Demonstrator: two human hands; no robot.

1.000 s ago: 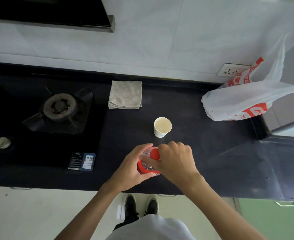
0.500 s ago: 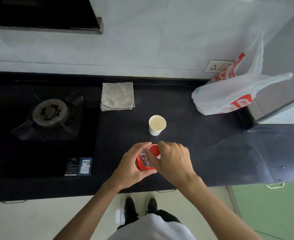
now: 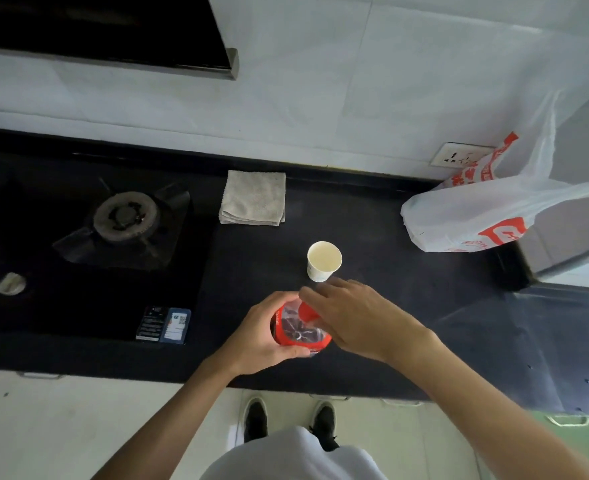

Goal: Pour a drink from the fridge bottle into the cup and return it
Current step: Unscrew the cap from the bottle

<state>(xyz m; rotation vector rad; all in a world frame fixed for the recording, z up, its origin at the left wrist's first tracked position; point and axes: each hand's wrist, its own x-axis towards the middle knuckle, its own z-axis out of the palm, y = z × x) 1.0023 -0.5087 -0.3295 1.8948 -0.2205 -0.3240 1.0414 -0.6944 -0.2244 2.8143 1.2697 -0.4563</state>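
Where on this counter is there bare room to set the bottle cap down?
Widest bare patch: the counter right of the cup, between the plastic bag and the front edge. A smaller one lies between the folded cloth and the cup. Crowded: the near middle, where the left hand grips the bottle, the right hand covers its cap.

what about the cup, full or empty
Empty, it seems: the cup stands upright and its inside shows pale down to the bottom, with no dark drink like that in the bottle.
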